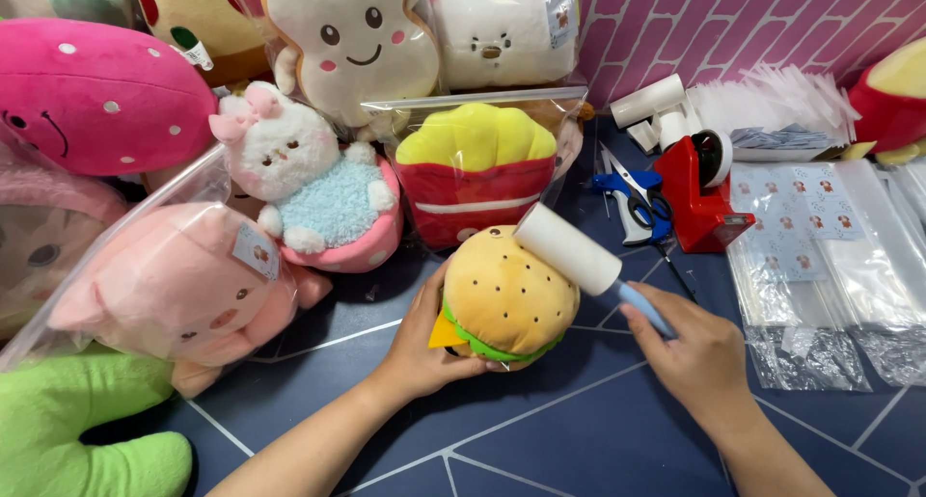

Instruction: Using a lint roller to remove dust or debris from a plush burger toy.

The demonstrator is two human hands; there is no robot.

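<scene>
White lint roller (566,249) angles up-left across burger plush (506,299).

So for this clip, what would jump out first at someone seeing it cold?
Dead centre, the left hand cups a round tan burger-shaped plush toy while the right hand presses a white lint roller with a pale blue handle onto its top. Behind them a crowd of bagged plush toys fills the left and back, with the yellow-and-red fries-shaped plush in a clear bag most vivid. A red tape dispenser stands right.
</scene>
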